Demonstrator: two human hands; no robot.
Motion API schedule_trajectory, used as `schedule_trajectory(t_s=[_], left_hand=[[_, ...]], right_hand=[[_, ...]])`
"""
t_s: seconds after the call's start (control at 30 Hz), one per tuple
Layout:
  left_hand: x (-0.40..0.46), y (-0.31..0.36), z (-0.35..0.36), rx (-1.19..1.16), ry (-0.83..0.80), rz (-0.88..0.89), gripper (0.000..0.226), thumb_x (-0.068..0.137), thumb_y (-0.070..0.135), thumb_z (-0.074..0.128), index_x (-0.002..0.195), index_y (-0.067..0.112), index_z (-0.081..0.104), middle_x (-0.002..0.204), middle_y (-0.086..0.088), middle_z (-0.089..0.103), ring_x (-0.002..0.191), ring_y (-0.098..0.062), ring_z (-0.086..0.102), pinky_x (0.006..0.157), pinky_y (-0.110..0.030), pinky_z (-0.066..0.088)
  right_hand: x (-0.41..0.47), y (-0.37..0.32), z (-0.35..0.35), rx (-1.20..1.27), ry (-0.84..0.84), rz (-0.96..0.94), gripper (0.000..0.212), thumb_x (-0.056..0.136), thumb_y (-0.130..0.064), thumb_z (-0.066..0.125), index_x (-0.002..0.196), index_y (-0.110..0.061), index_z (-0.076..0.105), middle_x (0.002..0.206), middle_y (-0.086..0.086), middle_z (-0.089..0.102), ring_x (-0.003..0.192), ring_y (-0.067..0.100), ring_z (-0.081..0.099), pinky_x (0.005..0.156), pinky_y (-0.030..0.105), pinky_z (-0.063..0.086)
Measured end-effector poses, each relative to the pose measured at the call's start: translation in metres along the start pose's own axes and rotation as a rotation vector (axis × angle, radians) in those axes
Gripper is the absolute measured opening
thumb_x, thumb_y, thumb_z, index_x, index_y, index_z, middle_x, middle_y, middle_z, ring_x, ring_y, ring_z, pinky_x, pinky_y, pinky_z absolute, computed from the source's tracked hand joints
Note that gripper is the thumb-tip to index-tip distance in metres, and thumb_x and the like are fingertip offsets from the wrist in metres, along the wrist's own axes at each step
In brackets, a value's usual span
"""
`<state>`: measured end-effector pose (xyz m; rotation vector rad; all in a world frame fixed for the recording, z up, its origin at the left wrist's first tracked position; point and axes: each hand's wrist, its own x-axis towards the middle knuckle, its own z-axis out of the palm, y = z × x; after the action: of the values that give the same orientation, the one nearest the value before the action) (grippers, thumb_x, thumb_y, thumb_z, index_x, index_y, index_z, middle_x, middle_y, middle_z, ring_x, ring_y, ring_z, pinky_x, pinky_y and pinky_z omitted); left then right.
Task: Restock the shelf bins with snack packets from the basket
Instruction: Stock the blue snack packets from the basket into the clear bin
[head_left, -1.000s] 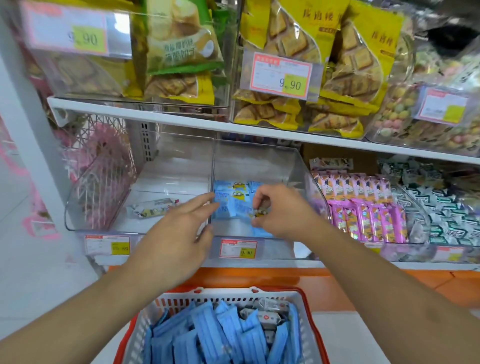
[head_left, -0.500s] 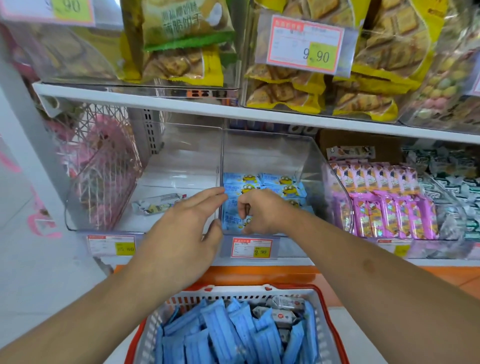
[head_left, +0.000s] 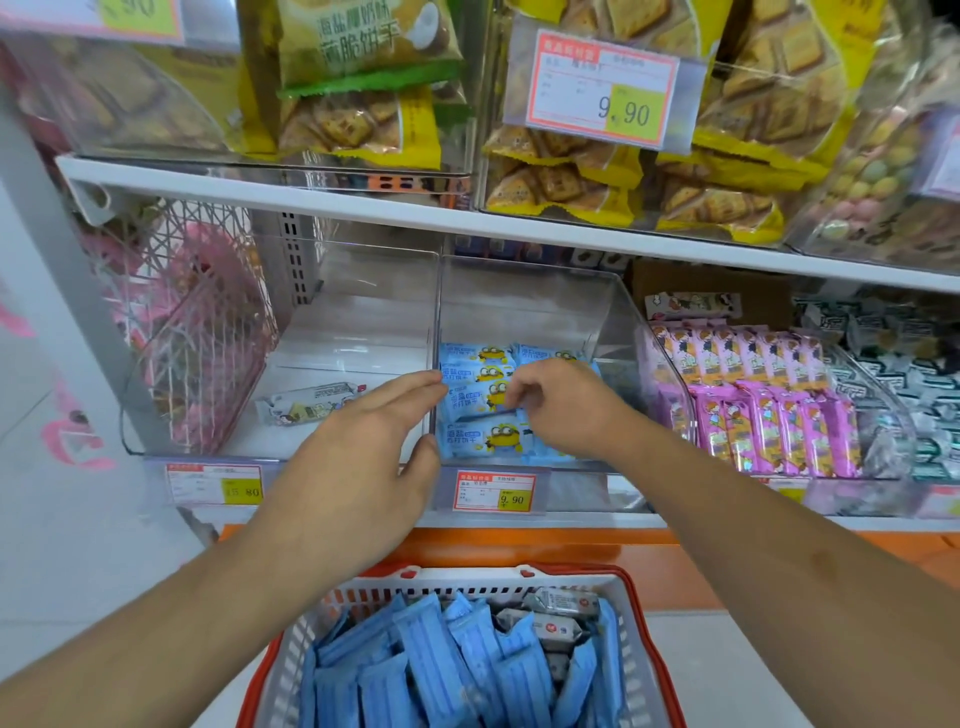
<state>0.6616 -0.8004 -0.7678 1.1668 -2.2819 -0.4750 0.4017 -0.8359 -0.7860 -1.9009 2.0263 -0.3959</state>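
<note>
Packets (head_left: 485, 402) lie crosswise in the middle bin (head_left: 602, 312), right hand (head_left: 566, 405) curled over them, apparently pinching one; left hand (head_left: 363, 462) hovers open at the divider. Basket (head_left: 644, 613) waits below, nearer both hands.

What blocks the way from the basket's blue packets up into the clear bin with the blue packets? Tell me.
Nothing visible blocks it. The bin is open at the top above its low front wall, and the blue packets lie loose in the basket just below. Only the left hand and right hand are at the opening.
</note>
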Motion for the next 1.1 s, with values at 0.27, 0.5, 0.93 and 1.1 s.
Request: schedule_trajectory(t_s=[0.27,0.5,0.93,1.1], left_hand=[[-0.002,0.004,-0.002,0.019,-0.02,-0.015,0.054,0.1,0.024,0.056,0.153,0.03,0.047,0.157,0.029,0.033,0.143,0.007,0.033,0.104,0.008,0.003],[-0.002,0.006,-0.001,0.014,-0.019,-0.014,0.055,0.1,0.027,0.055,0.153,0.031,0.046,0.158,0.03,0.031,0.144,0.007,0.032,0.112,-0.003,0.013],[-0.001,0.009,0.001,0.064,0.003,-0.007,0.054,0.098,0.024,0.056,0.151,0.027,0.049,0.157,0.024,0.037,0.142,0.003,0.036,0.103,0.008,0.003],[-0.003,0.012,0.001,0.06,-0.006,-0.007,0.054,0.099,0.025,0.056,0.152,0.028,0.048,0.158,0.025,0.036,0.143,0.003,0.036,0.111,-0.004,0.016]], right_hand=[[-0.044,0.001,-0.027,-0.14,-0.32,0.171,0.041,0.11,-0.036,0.042,0.15,-0.036,0.051,0.153,-0.006,0.052,0.131,0.019,0.052,0.096,0.024,0.043],[-0.035,0.007,-0.026,-0.17,-0.33,0.179,0.043,0.108,-0.028,0.043,0.149,-0.019,0.054,0.158,0.004,0.048,0.14,0.027,0.047,0.108,0.032,0.041],[-0.028,0.013,-0.025,-0.242,-0.526,0.17,0.054,0.11,-0.052,0.032,0.163,-0.041,0.027,0.173,0.002,0.019,0.159,0.025,0.018,0.126,0.038,0.019],[-0.03,0.012,-0.026,-0.304,-0.575,0.184,0.057,0.109,-0.058,0.028,0.164,-0.046,0.015,0.174,0.006,0.012,0.159,0.027,0.015,0.124,0.04,0.018]])
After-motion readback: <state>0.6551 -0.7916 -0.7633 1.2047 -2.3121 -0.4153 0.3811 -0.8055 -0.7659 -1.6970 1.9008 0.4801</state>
